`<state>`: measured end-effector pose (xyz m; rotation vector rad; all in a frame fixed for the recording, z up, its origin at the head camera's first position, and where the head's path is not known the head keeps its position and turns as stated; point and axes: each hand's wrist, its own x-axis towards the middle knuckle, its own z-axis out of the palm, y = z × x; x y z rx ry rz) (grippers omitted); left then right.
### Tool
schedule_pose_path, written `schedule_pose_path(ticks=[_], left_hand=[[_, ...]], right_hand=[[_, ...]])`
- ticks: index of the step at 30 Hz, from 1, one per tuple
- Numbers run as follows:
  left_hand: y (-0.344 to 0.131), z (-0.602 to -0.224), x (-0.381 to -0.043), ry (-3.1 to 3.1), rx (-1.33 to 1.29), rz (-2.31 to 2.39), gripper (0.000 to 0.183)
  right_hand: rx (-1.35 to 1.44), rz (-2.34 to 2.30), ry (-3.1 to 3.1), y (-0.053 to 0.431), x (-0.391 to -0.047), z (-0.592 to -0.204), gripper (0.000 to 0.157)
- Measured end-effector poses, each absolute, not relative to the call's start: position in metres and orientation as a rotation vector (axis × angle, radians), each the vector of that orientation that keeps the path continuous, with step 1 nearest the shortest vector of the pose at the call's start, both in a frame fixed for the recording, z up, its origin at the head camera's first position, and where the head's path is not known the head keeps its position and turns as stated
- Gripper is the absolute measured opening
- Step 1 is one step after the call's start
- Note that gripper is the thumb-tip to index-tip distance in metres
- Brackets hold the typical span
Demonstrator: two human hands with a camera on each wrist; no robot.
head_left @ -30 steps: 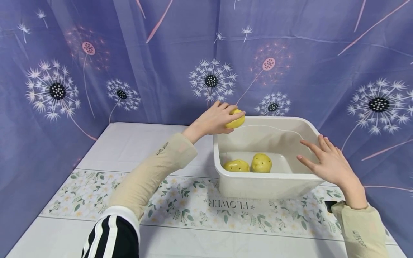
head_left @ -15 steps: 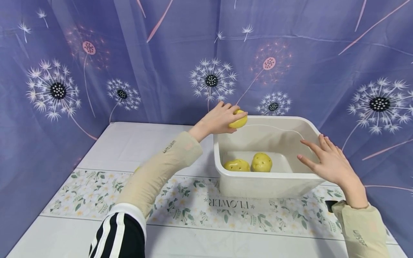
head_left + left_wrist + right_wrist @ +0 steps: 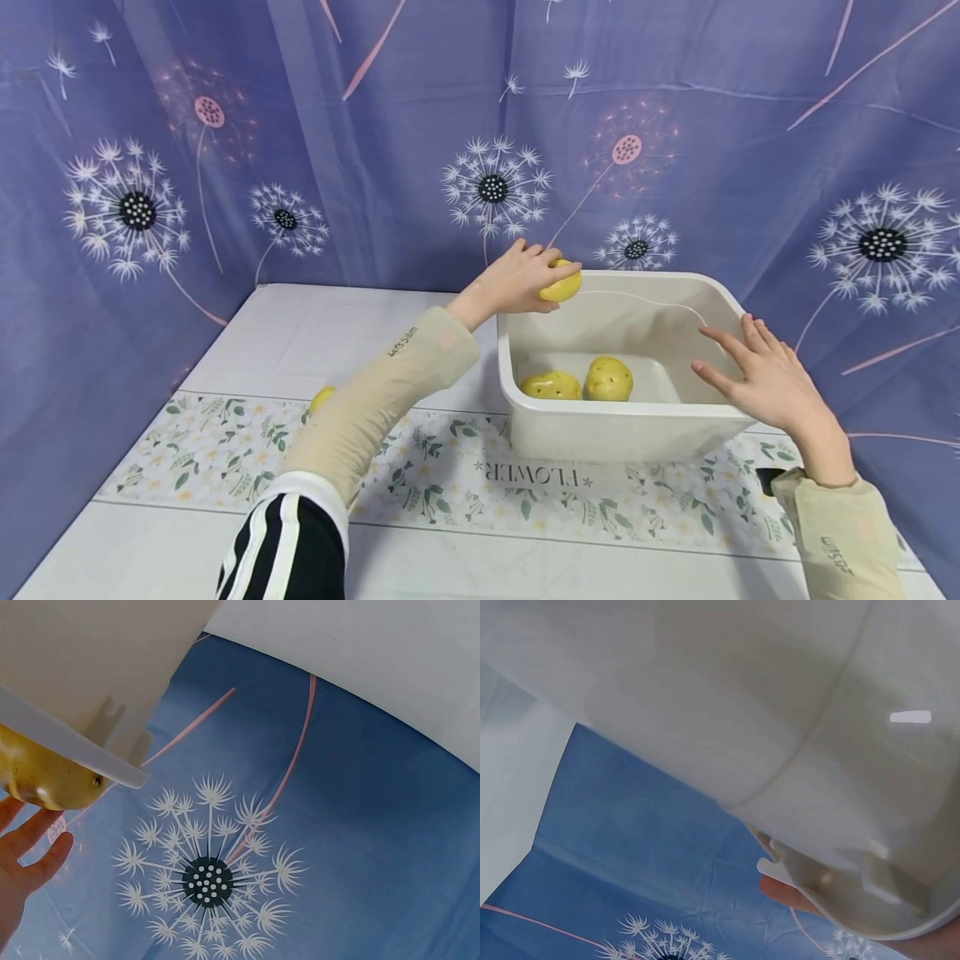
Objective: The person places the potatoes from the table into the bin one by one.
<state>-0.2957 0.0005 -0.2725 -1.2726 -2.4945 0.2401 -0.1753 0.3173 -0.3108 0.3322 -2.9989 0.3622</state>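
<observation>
My left hand grips a yellow potato above the back left corner of a white plastic bin. In the left wrist view, the same potato appears beside the bin's rim, partly hidden by it. Inside the bin lie two more potatoes, one oblong near the left wall and a rounder one next to it. My right hand rests on the bin's right rim with its fingers spread. In the right wrist view, a finger shows at the rim's outer edge.
Another yellow object lies on the table at left, partly behind my left forearm. The white table carries a flowered band marked FLOWER. A blue dandelion-print curtain stands close behind the bin.
My left hand has shifted slightly right with the potato, farther over the bin. The left forearm's move has uncovered the yellow object on the table. My right hand has stayed put.
</observation>
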Motion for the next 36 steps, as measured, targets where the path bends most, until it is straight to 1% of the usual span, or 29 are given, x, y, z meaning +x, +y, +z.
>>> schedule_pose_path(ticks=[18,21,28,36], left_hand=[[0.0002,-0.2750,-0.2944,-2.540,-1.252,0.262,0.058],[0.0012,-0.2750,-0.2940,-2.566,-1.252,0.257,0.054],[0.0016,-0.2735,-0.2942,-2.603,-1.261,0.312,0.039],[-0.0026,-0.2722,-0.2911,-2.585,-1.252,0.314,0.031]], right_hand=[[0.334,0.369,-2.995,0.3177,-0.1748,-0.3118,0.060],[0.334,0.367,-2.993,0.3180,-0.1751,-0.3114,0.060],[0.331,0.365,-2.995,0.3178,-0.1748,-0.3112,0.060],[0.330,0.373,-3.004,0.3173,-0.1745,-0.3114,0.060]])
